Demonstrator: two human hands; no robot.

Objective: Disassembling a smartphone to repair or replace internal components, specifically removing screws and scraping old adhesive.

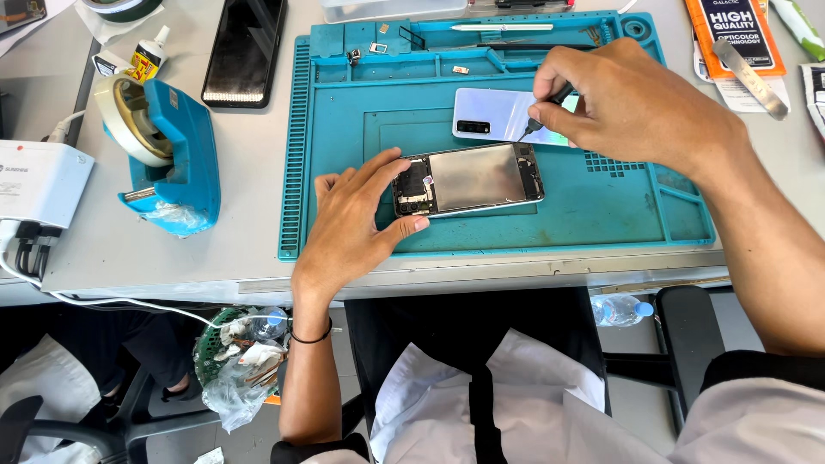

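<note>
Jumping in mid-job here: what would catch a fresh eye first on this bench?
The opened phone at the middle of the teal mat, steadied at its end by the left hand. Above it the right hand pinches a small screwdriver, tip down near the phone's top edge, over the pale back cover. At the left stands a blue tape dispenser.

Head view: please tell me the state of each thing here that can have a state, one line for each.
Phone: back cover off, insides exposed, lying flat on the mat.
Back cover: removed, lying on the mat beyond the phone.
Left hand: gripping the phone's end.
Right hand: holding a screwdriver, tip down near the phone's top edge.
Black phone: screen dark.
Glue tube: capped.
Tape dispenser: loaded with a roll.
</note>
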